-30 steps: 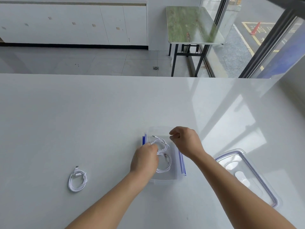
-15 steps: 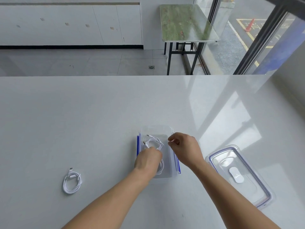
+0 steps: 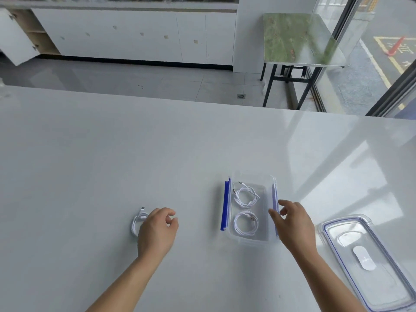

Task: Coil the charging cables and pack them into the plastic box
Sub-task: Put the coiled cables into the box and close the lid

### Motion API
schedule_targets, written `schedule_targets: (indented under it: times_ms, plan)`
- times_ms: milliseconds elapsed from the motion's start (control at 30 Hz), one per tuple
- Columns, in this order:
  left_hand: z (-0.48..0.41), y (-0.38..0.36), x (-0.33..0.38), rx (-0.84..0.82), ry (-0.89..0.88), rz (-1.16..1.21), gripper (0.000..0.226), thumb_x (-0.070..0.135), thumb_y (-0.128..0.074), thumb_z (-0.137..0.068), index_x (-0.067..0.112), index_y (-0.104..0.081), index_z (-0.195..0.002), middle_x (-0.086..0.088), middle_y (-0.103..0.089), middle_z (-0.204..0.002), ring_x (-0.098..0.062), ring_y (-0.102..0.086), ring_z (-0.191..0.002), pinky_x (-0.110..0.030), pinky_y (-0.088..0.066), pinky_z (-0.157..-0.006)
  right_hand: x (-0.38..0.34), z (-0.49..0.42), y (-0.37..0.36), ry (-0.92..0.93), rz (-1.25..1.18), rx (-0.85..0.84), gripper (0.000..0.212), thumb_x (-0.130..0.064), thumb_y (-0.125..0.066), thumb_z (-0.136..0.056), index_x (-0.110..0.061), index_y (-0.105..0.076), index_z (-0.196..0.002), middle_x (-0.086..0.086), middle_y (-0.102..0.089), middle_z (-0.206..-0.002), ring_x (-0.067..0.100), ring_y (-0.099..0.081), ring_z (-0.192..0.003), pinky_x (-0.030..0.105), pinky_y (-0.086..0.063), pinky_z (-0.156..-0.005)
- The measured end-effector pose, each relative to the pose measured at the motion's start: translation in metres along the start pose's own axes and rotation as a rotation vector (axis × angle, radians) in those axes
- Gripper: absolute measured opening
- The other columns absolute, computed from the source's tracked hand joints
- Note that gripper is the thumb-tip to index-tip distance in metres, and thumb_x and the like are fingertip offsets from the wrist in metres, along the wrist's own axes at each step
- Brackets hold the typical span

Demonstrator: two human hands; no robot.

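Cable three (image 3: 135,224) lies on the surface (image 3: 90,167), already wound into a ring and half hidden behind the left grip (image 3: 157,231). That grip is loose: its fingers curl a little and hold nothing. I think it is there to pick this cable up, since it is the only one not packed yet.

The right grip (image 3: 293,225) is open too, with its fingers spread at the right wall of the box (image 3: 253,240). I cannot tell if they touch the wall. My guess is that this hand is there to keep the box from sliding when the next cable goes in.

Two cables are inside the box, each in a ring: the far coil (image 3: 245,197) and the near coil (image 3: 245,224). They lie flat, one behind the other, and cover most of the bottom. So cable three will likely have to go on top of them.

The blue clip (image 3: 225,206) on the left side of the box hangs open. The lid (image 3: 364,257) lies on the surface to the right of the box, out of the way, so the box is open for packing.
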State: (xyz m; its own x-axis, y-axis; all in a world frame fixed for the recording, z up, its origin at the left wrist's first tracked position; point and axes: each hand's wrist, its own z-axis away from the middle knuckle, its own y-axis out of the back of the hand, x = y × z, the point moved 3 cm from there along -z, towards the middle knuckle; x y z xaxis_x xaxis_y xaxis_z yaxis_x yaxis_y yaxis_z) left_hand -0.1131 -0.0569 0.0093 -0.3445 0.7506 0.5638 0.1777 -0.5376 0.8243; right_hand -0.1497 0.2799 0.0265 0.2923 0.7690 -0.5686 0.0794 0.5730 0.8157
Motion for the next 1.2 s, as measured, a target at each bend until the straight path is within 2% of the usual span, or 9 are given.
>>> schedule_targets:
  times_ms: [133, 267, 333, 467, 567, 667, 800, 933, 1200]
  plan:
    - [-0.021, 0.025, -0.056, 0.035, 0.153, -0.143, 0.026, 0.018, -0.061, -0.089, 0.015, -0.067, -0.113, -0.008, -0.063, -0.113, -0.032, -0.066, -0.092, -0.037, -0.052, -0.077, 0.002, -0.004, -0.001, -0.022, -0.005, 0.000, 0.032, -0.022, -0.065, -0.093, -0.012, -0.065, -0.123, 0.001, -0.065, -0.092, 0.022, -0.056, -0.079, 0.031, -0.038, -0.070]
    - [-0.037, 0.031, -0.079, 0.001, 0.228, -0.313, 0.034, 0.025, -0.063, -0.090, 0.006, -0.061, -0.118, -0.021, -0.057, -0.114, -0.040, -0.066, -0.092, -0.042, -0.052, -0.072, 0.001, -0.004, 0.001, -0.078, -0.032, -0.019, 0.035, -0.020, -0.064, -0.093, -0.011, -0.062, -0.127, -0.009, -0.060, -0.076, 0.023, -0.056, -0.076, 0.032, -0.039, -0.071]
    - [-0.041, 0.027, -0.082, -0.029, 0.223, -0.349, 0.030, 0.026, -0.062, -0.091, 0.004, -0.064, -0.112, -0.023, -0.059, -0.111, -0.041, -0.066, -0.090, -0.042, -0.052, -0.073, 0.001, -0.003, 0.002, -0.089, -0.053, -0.028, 0.035, -0.021, -0.064, -0.093, -0.010, -0.063, -0.126, -0.014, -0.058, -0.072, 0.020, -0.056, -0.071, 0.031, -0.039, -0.070]
    - [-0.049, 0.018, -0.086, -0.029, 0.197, -0.363, 0.016, 0.014, -0.057, -0.091, 0.004, -0.070, -0.090, -0.021, -0.063, -0.096, -0.039, -0.064, -0.080, -0.038, -0.049, -0.065, 0.001, -0.003, 0.003, -0.109, -0.088, -0.046, 0.030, -0.021, -0.063, -0.094, -0.012, -0.065, -0.123, -0.014, -0.060, -0.067, 0.000, -0.054, -0.060, 0.025, -0.038, -0.055]
    - [-0.052, 0.016, -0.086, -0.031, 0.193, -0.349, 0.015, 0.012, -0.058, -0.086, 0.005, -0.069, -0.078, -0.018, -0.066, -0.085, -0.037, -0.061, -0.072, -0.035, -0.047, -0.059, 0.001, -0.003, 0.002, -0.113, -0.095, -0.056, 0.028, -0.021, -0.062, -0.094, -0.013, -0.065, -0.121, -0.014, -0.060, -0.066, -0.001, -0.053, -0.060, 0.021, -0.037, -0.054]
    - [-0.050, 0.017, -0.084, -0.030, 0.213, -0.293, 0.013, 0.011, -0.061, -0.083, 0.006, -0.067, -0.072, -0.014, -0.068, -0.078, -0.035, -0.061, -0.068, -0.036, -0.049, -0.058, 0.002, -0.003, 0.001, -0.116, -0.102, -0.062, 0.028, -0.021, -0.061, -0.095, -0.013, -0.064, -0.122, -0.012, -0.062, -0.067, 0.000, -0.054, -0.061, 0.021, -0.038, -0.054]
    - [-0.040, 0.019, -0.072, -0.029, 0.276, -0.122, 0.009, 0.011, -0.067, -0.081, 0.010, -0.075, -0.086, -0.010, -0.075, -0.087, -0.033, -0.066, -0.079, -0.031, -0.046, -0.065, 0.004, -0.005, 0.000, -0.117, -0.103, -0.072, 0.029, -0.022, -0.062, -0.094, -0.014, -0.064, -0.122, -0.010, -0.064, -0.069, 0.002, -0.055, -0.063, 0.026, -0.040, -0.056]
    - [-0.028, 0.017, -0.040, -0.083, 0.278, 0.070, 0.015, 0.010, -0.068, -0.076, 0.016, -0.075, -0.088, -0.004, -0.076, -0.083, -0.030, -0.072, -0.075, -0.037, -0.058, -0.076, 0.004, -0.005, 0.000, -0.109, -0.107, -0.070, 0.028, -0.022, -0.062, -0.094, -0.015, -0.064, -0.121, -0.008, -0.065, -0.070, 0.005, -0.057, -0.063, 0.023, -0.040, -0.055]
    - [-0.016, 0.004, 0.085, -0.162, -0.027, 0.239, 0.014, 0.009, -0.068, -0.075, 0.019, -0.074, -0.082, 0.002, -0.068, -0.072, -0.026, -0.072, -0.070, -0.041, -0.060, -0.072, 0.007, -0.006, 0.000, -0.104, -0.128, -0.078, 0.030, -0.023, -0.061, -0.095, -0.015, -0.063, -0.124, -0.010, -0.065, -0.071, 0.001, -0.057, -0.063, 0.023, -0.040, -0.056]
